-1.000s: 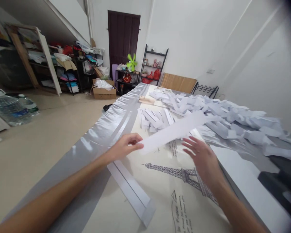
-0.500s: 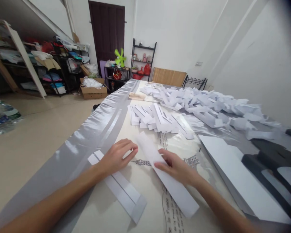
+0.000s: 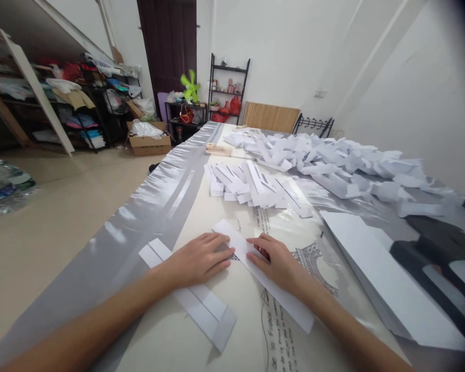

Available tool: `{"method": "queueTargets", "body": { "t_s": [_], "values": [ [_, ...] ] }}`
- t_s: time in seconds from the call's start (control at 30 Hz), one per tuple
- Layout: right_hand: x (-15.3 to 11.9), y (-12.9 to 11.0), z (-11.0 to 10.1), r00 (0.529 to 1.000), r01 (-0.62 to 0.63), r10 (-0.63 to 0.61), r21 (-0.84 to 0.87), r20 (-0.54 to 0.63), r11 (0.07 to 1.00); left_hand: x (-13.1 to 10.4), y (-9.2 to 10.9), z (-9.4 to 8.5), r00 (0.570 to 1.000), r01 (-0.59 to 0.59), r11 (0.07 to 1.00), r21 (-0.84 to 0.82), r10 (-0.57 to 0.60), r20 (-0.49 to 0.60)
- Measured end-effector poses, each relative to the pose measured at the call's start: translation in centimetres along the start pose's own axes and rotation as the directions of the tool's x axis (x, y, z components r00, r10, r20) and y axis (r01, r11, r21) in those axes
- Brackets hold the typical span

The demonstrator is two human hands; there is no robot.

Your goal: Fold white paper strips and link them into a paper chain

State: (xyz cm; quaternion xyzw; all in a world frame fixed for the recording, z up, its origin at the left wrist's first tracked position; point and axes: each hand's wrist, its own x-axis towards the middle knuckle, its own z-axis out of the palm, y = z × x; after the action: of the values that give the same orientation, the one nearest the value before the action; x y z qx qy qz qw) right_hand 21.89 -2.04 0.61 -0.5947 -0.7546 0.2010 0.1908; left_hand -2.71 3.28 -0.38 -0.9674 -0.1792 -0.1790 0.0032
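Note:
A long white paper strip (image 3: 282, 297) slants across the printed table cover between my hands. My right hand (image 3: 275, 258) has its thumb and fingers closed on the strip's right edge. Beside the strip's left edge, my left hand (image 3: 205, 258) lies with its fingers spread and its fingertips at the paper. Beneath my left forearm and hand is a folded white paper piece (image 3: 207, 315), partly covered. A heap of folded white strips (image 3: 251, 186) lies farther back in the middle.
Many loose folded papers (image 3: 333, 155) cover the back right of the table (image 3: 112, 243). A stack of white sheets (image 3: 375, 268) and a dark object with large loops (image 3: 430, 258) lie at the right. A cardboard box (image 3: 151, 144) stands on the floor.
My left hand has moved right and flattened toward the strip, its fingers opening from a pinch. The strip has come down lower and flatter, with my right hand still at it.

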Motion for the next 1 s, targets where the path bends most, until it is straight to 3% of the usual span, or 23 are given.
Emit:
{"method": "queueTargets", "body": {
  "t_s": [0.17, 0.37, 0.6, 0.7, 0.8, 0.9, 1.0],
  "values": [
    [-0.6, -0.6, 0.0, 0.995, 0.095, -0.096, -0.052, -0.020, 0.994, 0.0, -0.1, -0.1, 1.000, 0.004, 1.000, 0.009, -0.004, 0.004],
    [-1.5, -0.8, -1.3, 0.948, 0.288, -0.288, 0.024, 0.133, 0.957, -0.2, -0.8, -0.2, 0.999, -0.032, 0.998, -0.050, 0.032, 0.013],
    [-1.2, -0.3, -2.6, 0.923, 0.217, -0.290, 0.282, 0.252, 0.935, -0.2, -1.6, -0.9, 0.998, -0.066, 0.984, -0.165, 0.066, 0.000],
    [-0.7, -0.4, -2.3, 0.944, 0.168, -0.261, 0.391, 0.199, 0.905, -0.4, -1.9, -1.0, 0.997, -0.060, 0.981, -0.183, 0.067, 0.029],
    [-0.1, -0.2, -0.9, 0.976, 0.170, -0.212, 0.455, 0.041, 0.874, -0.5, -1.9, -0.8, 0.998, -0.033, 0.982, -0.188, 0.042, 0.042],
    [0.3, 0.4, 0.7, 0.980, 0.199, -0.182, 0.444, -0.082, 0.873, -0.5, -1.7, -0.4, 1.000, -0.011, 0.987, -0.161, 0.013, 0.011],
    [0.3, 0.8, 1.5, 0.972, 0.236, -0.220, 0.370, -0.086, 0.898, -0.6, -1.5, -0.3, 1.000, -0.006, 0.992, -0.122, 0.006, -0.003]
  ]
}}
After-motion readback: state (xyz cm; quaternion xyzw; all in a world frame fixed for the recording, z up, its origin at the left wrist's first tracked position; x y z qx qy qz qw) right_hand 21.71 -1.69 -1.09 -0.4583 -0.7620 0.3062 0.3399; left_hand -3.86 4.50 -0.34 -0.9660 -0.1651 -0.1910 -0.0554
